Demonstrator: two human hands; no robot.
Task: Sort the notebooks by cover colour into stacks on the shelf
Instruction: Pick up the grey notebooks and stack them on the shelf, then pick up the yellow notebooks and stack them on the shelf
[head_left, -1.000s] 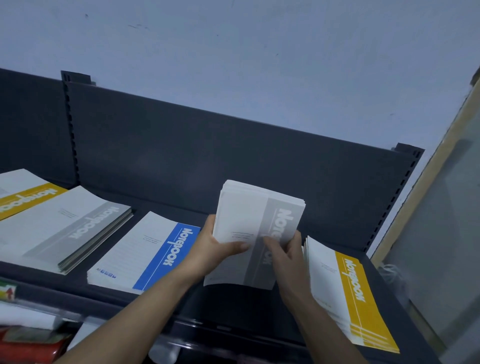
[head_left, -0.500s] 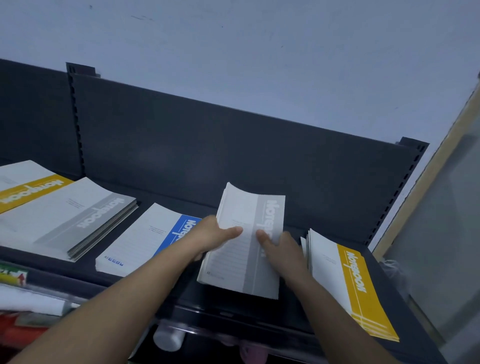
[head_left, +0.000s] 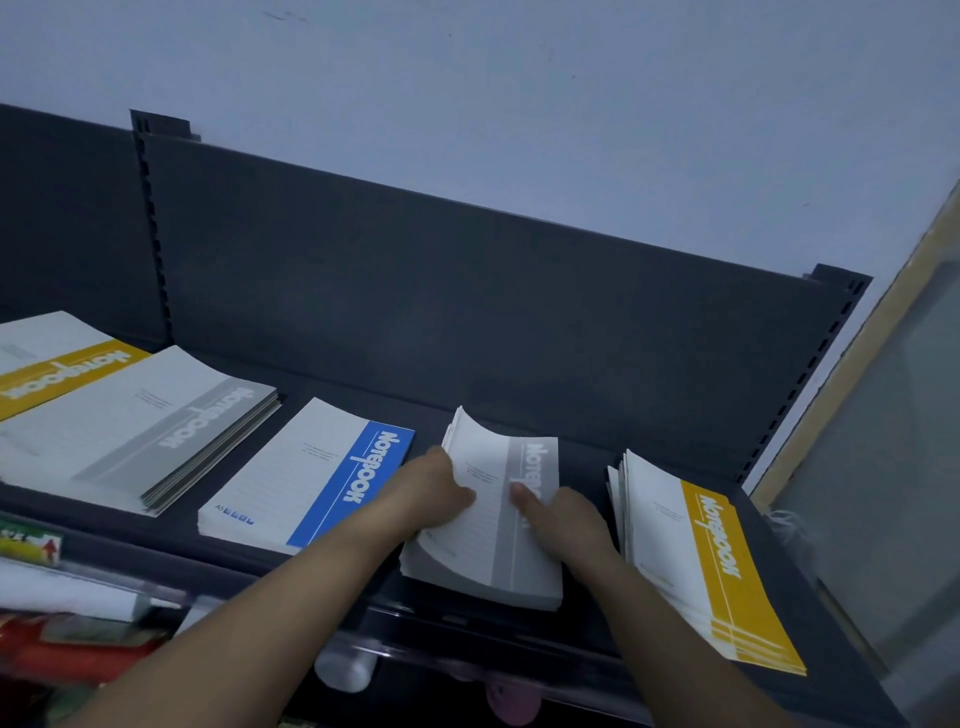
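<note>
On the shelf (head_left: 586, 460), grey notebook stack (head_left: 485, 561)

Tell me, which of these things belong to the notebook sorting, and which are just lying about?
In the job: middle grey stack, held by left hand and right hand; blue stack; right yellow stack; left grey stack; left yellow notebook; shelf.
Lying about: white bottle; red packets; glass pane.

The shelf (head_left: 467, 322) looks like dark matt metal; the notebooks (head_left: 322, 478) have smooth paper covers, faintly satin; the wall (head_left: 519, 104) is matt paint.
</note>
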